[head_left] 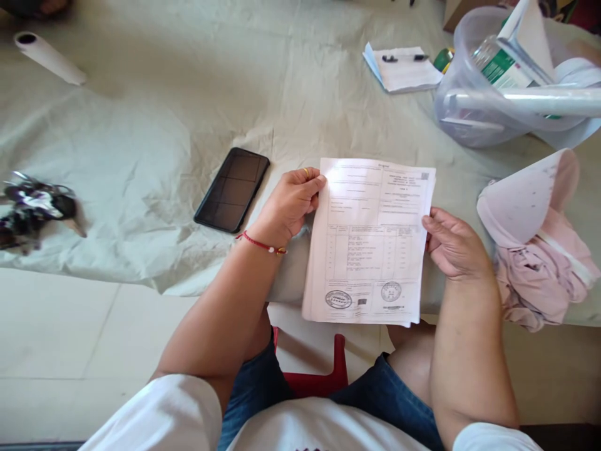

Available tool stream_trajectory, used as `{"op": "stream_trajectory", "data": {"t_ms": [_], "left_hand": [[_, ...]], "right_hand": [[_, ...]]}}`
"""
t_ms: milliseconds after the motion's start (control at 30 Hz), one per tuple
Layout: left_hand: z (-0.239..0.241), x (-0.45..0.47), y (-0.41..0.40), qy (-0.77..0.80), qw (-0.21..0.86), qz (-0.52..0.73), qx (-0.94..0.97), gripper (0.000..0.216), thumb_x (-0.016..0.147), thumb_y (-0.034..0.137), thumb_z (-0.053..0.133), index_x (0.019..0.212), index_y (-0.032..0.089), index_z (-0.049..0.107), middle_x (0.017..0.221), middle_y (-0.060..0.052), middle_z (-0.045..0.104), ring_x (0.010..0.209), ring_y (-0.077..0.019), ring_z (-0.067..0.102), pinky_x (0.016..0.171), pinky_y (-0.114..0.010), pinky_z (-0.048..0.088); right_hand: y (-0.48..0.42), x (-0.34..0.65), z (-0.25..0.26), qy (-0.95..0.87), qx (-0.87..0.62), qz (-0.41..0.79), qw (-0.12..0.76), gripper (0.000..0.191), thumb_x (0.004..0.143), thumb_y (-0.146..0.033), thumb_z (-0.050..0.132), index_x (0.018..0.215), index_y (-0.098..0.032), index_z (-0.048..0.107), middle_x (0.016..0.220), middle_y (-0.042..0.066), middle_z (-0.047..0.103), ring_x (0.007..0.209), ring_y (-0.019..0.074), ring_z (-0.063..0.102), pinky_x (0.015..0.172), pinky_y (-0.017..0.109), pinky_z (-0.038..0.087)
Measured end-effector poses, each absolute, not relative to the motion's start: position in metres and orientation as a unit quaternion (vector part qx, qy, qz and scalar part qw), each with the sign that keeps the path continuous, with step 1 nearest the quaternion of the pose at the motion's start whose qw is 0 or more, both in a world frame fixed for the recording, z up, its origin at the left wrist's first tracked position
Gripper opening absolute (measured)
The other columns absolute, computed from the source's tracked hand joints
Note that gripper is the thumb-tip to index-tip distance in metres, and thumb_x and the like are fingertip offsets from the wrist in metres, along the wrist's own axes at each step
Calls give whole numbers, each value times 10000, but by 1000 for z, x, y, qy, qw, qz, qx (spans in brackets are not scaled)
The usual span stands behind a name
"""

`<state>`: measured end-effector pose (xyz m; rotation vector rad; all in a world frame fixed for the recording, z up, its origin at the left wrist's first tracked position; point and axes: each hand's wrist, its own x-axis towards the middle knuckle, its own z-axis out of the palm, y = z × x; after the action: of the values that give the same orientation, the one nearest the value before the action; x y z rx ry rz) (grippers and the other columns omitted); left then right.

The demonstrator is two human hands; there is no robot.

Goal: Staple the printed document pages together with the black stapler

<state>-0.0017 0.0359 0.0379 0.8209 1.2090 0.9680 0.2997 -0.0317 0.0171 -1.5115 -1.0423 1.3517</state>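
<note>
I hold a thin stack of printed sheets (369, 241) with a table and two round stamps at its lower end, upright over the front edge of the cloth-covered surface (154, 144). My left hand (287, 203), with a ring and a red thread bracelet, pinches the stack's upper left edge. My right hand (453, 244) grips its right edge, thumb on the front. A black phone (232, 189) lies face up just left of my left hand.
A clear plastic tub (474, 100) with a bottle, paper rolls and a booklet stands at the back right. A notepad with a pen (404, 67) lies beside it. Pink cloth under a paper cone (535, 232) sits right. A paper roll (47, 57) and a dark bundle (35, 210) lie left.
</note>
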Motion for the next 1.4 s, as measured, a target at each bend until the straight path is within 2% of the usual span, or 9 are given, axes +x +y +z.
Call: {"op": "stream_trajectory", "data": {"t_ms": [167, 367, 500, 600, 800, 900, 1033, 1233, 1400], "left_hand": [[35, -1, 36, 527, 617, 439, 385, 239, 933, 225, 722, 748, 215, 570, 656, 46, 478, 552, -87, 352, 520, -245, 307], [30, 0, 28, 441, 678, 401, 430, 306, 887, 444, 812, 772, 195, 675, 822, -37, 711, 814, -169, 680, 729, -280, 501], [26, 2, 25, 404, 756, 346, 381, 194, 798, 312, 845, 853, 143, 767, 879, -95, 802, 927, -246, 775, 899, -382, 592], [22, 5, 25, 431, 754, 354, 347, 131, 782, 239, 824, 818, 135, 753, 822, -91, 805, 864, -249, 794, 893, -410, 630], [21, 10, 24, 457, 722, 421, 306, 317, 705, 238, 936, 951, 141, 760, 920, -116, 854, 955, -316, 838, 911, -460, 689], [23, 12, 24, 459, 715, 427, 309, 367, 715, 286, 952, 990, 148, 752, 976, -130, 865, 1008, -329, 840, 923, -455, 692], [22, 13, 24, 480, 698, 426, 317, 286, 817, 393, 869, 902, 168, 715, 921, -118, 849, 1014, -316, 840, 913, -435, 687], [18, 11, 25, 457, 709, 431, 321, 148, 788, 279, 815, 787, 182, 703, 828, -73, 827, 929, -286, 843, 918, -432, 689], [14, 8, 26, 457, 710, 433, 316, 171, 767, 285, 849, 837, 177, 737, 844, -72, 837, 910, -300, 845, 918, -472, 699]], "right_hand": [[-27, 294, 16, -416, -604, 489, 473, 433, 764, -485, 976, 1092, -247, 821, 1072, 65, 880, 1097, 345, 844, 1033, 592, 677], [-22, 296, 11, -423, -614, 405, 530, 333, 809, -451, 929, 1070, -274, 822, 1185, 63, 866, 1249, 351, 795, 1087, 590, 658], [-21, 297, 6, -445, -620, 375, 526, 369, 862, -497, 871, 1139, -262, 809, 1232, 81, 853, 1291, 358, 774, 1076, 596, 655], [-22, 296, 8, -456, -613, 391, 514, 395, 877, -514, 851, 1168, -256, 790, 1280, 92, 843, 1293, 357, 773, 1074, 595, 652], [-24, 295, 18, -405, -628, 445, 493, 435, 766, -380, 940, 1153, -285, 767, 1377, 106, 825, 1276, 328, 781, 1157, 513, 611], [-24, 299, 19, -395, -623, 442, 510, 441, 734, -297, 953, 1143, -258, 796, 1368, 131, 828, 1256, 322, 788, 1167, 469, 599], [-23, 309, 13, -409, -626, 413, 520, 286, 774, -295, 937, 1031, -243, 823, 1301, 132, 850, 1229, 309, 800, 1173, 466, 590], [-14, 324, 7, -385, -621, 370, 575, 414, 552, -321, 978, 929, -236, 829, 1057, 36, 887, 1065, 295, 827, 1158, 544, 608], [-10, 333, 11, -350, -645, 320, 599, 445, 486, -271, 938, 924, -235, 868, 990, 11, 888, 930, 260, 811, 1110, 514, 626]]}}
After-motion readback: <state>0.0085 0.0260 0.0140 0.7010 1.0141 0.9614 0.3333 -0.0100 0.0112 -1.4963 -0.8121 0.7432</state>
